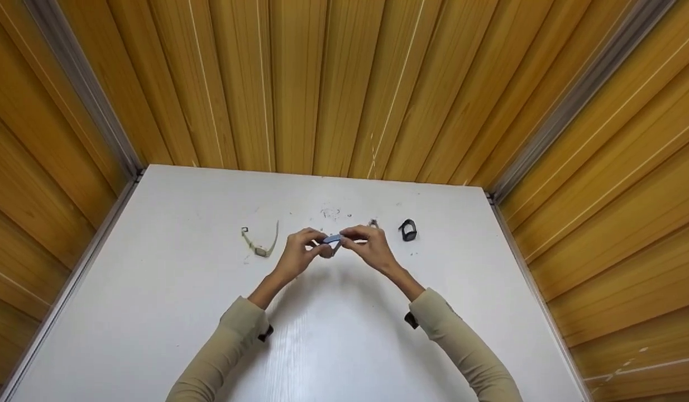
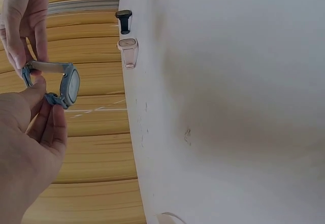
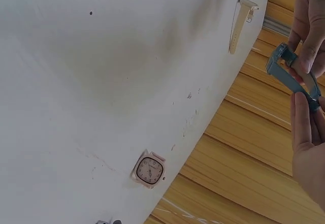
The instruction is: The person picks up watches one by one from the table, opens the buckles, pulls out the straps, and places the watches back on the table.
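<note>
A blue-strapped wristwatch (image 1: 332, 238) is held up over the table between both hands, its band bent into a loop. My left hand (image 1: 301, 254) pinches it from the left, near the watch case, whose pale round face (image 2: 73, 86) shows in the left wrist view. On the other side, my right hand (image 1: 373, 249) pinches the strap between thumb and fingers. In the right wrist view the blue strap (image 3: 287, 76) crosses between the hands, and fingers cover part of the band.
A pale watch (image 1: 261, 252) lies with its strap spread, left of the hands. To the right is a black watch (image 1: 410, 231). A pink square-faced watch (image 3: 150, 170) sits near the table's far edge, mostly behind the right hand in the head view. Wood-patterned walls (image 1: 300, 84) enclose the white table (image 1: 154, 290).
</note>
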{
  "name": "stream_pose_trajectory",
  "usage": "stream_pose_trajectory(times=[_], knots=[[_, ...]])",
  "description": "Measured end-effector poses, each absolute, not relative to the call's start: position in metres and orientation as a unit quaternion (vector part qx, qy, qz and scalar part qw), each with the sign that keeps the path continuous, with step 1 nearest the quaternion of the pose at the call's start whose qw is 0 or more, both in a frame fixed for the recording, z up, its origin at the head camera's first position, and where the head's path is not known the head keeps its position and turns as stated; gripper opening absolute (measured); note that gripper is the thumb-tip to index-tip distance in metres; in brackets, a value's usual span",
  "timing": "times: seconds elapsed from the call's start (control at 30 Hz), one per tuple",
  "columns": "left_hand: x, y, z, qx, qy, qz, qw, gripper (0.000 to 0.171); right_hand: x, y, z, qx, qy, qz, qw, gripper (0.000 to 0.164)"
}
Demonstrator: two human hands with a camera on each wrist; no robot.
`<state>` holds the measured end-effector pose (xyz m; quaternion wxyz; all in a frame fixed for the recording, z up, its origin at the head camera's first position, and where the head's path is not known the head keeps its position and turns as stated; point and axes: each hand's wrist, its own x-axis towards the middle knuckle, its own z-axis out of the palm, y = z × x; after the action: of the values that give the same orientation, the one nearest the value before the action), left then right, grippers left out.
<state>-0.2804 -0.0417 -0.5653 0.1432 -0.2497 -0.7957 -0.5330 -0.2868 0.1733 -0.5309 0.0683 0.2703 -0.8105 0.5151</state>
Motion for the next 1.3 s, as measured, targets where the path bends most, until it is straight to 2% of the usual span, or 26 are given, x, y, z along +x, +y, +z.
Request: stream_pose_trajectory(times=[0.33,0.8,1.03,1.3], knots=[[-0.279,-0.047,-0.567,-0.238,-0.789,-0.555,0.114,0.016,-0.270,0.174,-0.507,0.294,-0.792,0.535,0.016,0.021],[-0.277,-0.048,-0.566,-0.206,-0.784,-0.575,0.112,0.012,-0.267,0.166,-0.513,0.252,-0.772,0.584,0.017,0.025],[-0.276,-0.048,-0.568,-0.224,-0.790,-0.555,0.134,0.013,-0.265,0.161,-0.506,0.288,-0.799,0.525,0.057,0.023],[-0.275,-0.046,-0.567,-0.214,-0.793,-0.555,0.131,0.015,-0.264,0.155,-0.509,0.280,-0.786,0.543,0.091,0.017]])
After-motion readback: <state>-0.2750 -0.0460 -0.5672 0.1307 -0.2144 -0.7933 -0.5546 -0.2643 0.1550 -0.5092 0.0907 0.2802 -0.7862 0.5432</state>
